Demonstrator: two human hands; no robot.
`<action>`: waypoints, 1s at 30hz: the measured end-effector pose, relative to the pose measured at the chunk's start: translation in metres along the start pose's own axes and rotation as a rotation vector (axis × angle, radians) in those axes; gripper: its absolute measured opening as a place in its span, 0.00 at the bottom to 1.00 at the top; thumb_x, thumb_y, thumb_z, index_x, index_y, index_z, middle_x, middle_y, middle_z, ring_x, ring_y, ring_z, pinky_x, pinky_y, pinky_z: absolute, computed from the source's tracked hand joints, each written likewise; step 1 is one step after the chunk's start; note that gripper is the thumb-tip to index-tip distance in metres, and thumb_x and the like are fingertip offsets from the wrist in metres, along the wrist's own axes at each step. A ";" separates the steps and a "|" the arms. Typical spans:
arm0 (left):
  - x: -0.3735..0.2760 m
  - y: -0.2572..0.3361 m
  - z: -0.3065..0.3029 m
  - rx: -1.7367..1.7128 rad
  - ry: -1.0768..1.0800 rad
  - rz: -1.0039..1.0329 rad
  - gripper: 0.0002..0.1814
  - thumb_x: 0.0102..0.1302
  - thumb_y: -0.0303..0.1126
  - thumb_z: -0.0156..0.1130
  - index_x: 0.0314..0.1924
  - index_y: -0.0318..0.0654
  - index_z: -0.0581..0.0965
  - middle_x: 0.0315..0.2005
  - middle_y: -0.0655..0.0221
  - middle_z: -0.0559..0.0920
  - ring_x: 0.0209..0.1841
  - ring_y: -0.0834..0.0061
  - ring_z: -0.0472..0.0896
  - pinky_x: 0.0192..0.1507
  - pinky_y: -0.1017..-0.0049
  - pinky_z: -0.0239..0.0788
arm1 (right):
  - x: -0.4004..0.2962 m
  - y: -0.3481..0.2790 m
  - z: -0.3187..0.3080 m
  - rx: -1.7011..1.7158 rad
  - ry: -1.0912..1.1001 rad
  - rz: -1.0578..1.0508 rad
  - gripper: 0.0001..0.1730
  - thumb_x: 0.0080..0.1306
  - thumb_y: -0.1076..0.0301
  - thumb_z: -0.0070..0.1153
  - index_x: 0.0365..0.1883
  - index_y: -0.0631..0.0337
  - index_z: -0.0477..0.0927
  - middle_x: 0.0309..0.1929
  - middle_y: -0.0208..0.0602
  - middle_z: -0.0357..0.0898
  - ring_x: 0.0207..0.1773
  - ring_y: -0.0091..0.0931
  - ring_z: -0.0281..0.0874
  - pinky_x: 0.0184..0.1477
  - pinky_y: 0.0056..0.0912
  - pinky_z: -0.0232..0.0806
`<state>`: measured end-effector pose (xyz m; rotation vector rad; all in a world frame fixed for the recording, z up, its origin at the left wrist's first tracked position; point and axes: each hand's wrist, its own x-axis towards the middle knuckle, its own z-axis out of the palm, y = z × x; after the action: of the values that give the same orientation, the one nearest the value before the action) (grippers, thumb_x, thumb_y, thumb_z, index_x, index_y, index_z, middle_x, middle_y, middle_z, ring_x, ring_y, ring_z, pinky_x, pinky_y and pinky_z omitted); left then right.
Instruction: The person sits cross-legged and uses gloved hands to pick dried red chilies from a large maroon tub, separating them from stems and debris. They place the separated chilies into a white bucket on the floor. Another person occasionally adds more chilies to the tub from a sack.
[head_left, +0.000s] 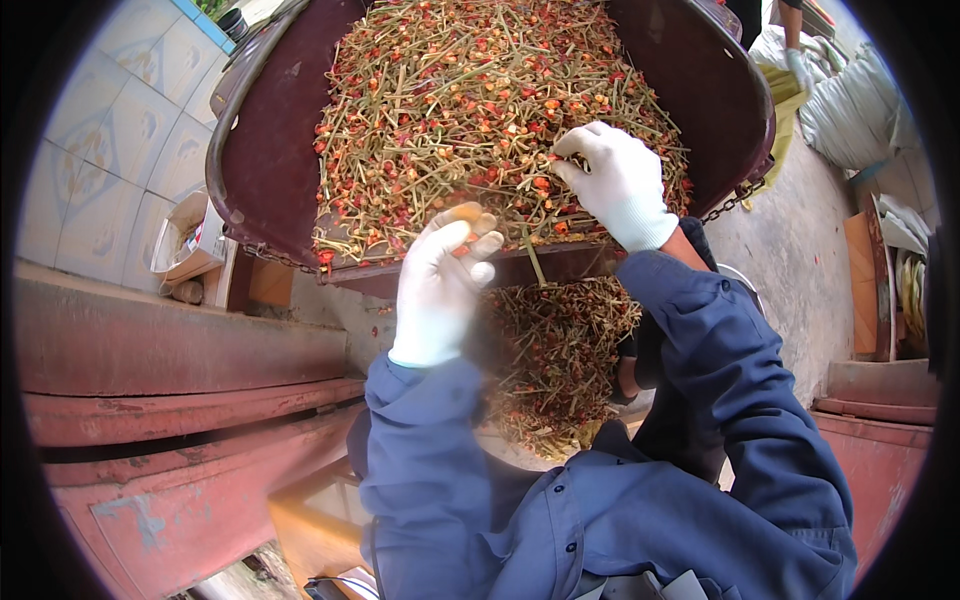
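Observation:
Plant stems mixed with red and orange bits, apparently chili pepper scraps, form a broad heap in a dark maroon metal cart bed. My right hand, in a white knit glove, reaches over the heap's near right part. Its thumb and index finger come close together beside a red bit; whether they grip it is unclear. In front of the bed's near lip, my left hand is raised with curled fingers. Orange stains mark that glove's fingertips, and an orange-red fleck shows between the fingers. A second stem heap lies below the lip.
Chains hang at the bed's near corners. Another person's gloved hand is by a yellow sack and white sacks at upper right. Red doors stand at left, with a white container above them.

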<state>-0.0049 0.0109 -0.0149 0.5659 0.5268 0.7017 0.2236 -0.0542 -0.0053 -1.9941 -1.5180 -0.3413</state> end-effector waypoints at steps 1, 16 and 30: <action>0.000 -0.001 0.000 0.007 -0.009 -0.002 0.15 0.70 0.30 0.60 0.55 0.34 0.76 0.47 0.61 0.80 0.46 0.69 0.79 0.34 0.79 0.70 | -0.001 -0.002 0.000 0.049 0.022 -0.003 0.08 0.61 0.60 0.67 0.35 0.50 0.83 0.35 0.30 0.82 0.40 0.34 0.83 0.41 0.40 0.74; 0.002 -0.017 0.015 0.222 -0.006 0.001 0.12 0.74 0.36 0.62 0.50 0.36 0.78 0.39 0.70 0.83 0.35 0.81 0.80 0.28 0.83 0.63 | -0.031 -0.048 0.007 0.532 -0.006 -0.040 0.06 0.60 0.75 0.61 0.35 0.56 0.78 0.32 0.38 0.80 0.36 0.39 0.83 0.38 0.37 0.75; -0.002 -0.013 0.017 0.303 0.033 0.050 0.13 0.72 0.36 0.64 0.48 0.35 0.78 0.37 0.70 0.83 0.34 0.81 0.80 0.28 0.84 0.63 | -0.037 -0.048 -0.003 0.422 -0.012 -0.214 0.06 0.67 0.70 0.58 0.42 0.54 0.80 0.38 0.36 0.83 0.38 0.39 0.83 0.40 0.41 0.75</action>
<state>0.0104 -0.0041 -0.0100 0.8545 0.6570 0.6836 0.1673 -0.0775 -0.0081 -1.5143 -1.6558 -0.0820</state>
